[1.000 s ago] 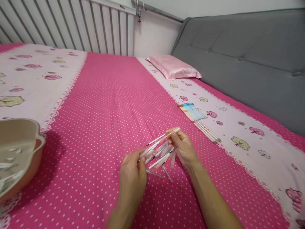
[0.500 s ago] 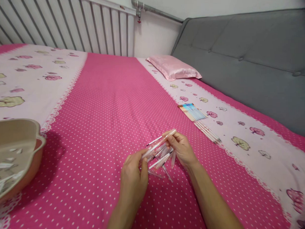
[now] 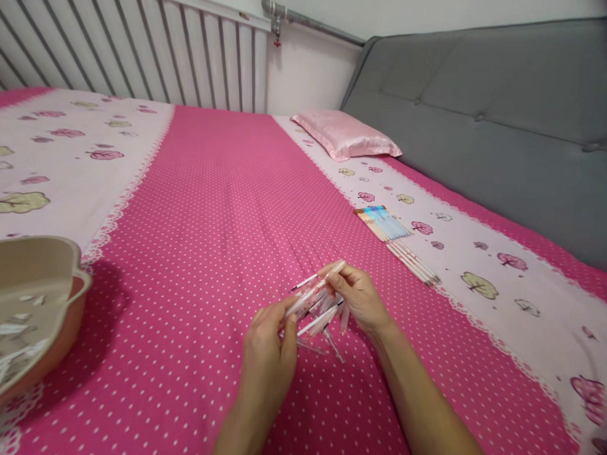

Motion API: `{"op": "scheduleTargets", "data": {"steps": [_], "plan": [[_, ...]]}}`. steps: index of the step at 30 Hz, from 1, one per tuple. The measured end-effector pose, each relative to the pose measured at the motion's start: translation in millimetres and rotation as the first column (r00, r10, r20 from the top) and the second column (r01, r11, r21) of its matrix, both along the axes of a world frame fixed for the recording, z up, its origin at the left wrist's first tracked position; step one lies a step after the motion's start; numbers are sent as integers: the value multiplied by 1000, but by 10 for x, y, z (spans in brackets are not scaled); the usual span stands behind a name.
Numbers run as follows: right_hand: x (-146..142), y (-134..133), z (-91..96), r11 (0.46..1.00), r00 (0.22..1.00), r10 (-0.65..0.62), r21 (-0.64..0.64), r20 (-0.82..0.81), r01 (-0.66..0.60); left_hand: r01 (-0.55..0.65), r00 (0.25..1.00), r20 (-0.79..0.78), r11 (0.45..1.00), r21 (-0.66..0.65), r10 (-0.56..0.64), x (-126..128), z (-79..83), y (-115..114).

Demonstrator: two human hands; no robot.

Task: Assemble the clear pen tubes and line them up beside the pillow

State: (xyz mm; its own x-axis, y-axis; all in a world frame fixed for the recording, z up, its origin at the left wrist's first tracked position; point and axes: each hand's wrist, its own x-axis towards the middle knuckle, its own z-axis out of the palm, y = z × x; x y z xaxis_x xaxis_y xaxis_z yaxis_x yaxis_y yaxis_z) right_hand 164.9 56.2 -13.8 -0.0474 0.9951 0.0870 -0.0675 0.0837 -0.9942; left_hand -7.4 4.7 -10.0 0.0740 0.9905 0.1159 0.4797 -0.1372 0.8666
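Observation:
A slim pen (image 3: 316, 295) in pale pink and white slants between my two hands above the pink dotted bedspread. My left hand (image 3: 270, 338) pinches its lower end with thumb and fingers. At the upper end, the thumb and fingertips of my right hand (image 3: 358, 295) close round it. Just beneath lies a loose heap of pen parts (image 3: 331, 313): clear tubes, white sticks and thin dark-tipped refills. My hands and the held pen hide part of this heap. Small print details on the pen are too blurred to read.
Light blue and cream pens (image 3: 383, 223) lie in a neat row on the right, with several white-pink pens (image 3: 411, 262) beside them. A beige basin (image 3: 70, 262) holding white pieces stands at the left. Farther back are a pink pillow (image 3: 345, 134) and a grey headboard (image 3: 490, 141).
The held pen's upper end has shifted slightly left and down, and my right hand has moved a little with it. My left hand stays nearly in place, still gripping.

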Motion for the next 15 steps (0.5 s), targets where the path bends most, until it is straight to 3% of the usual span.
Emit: {"op": "scheduleTargets", "data": {"steps": [15], "plan": [[-6, -15, 17, 1000, 1000, 27, -4, -4, -27, 3, 1000, -5, 1000, 3, -3, 6, 1, 4]]}}
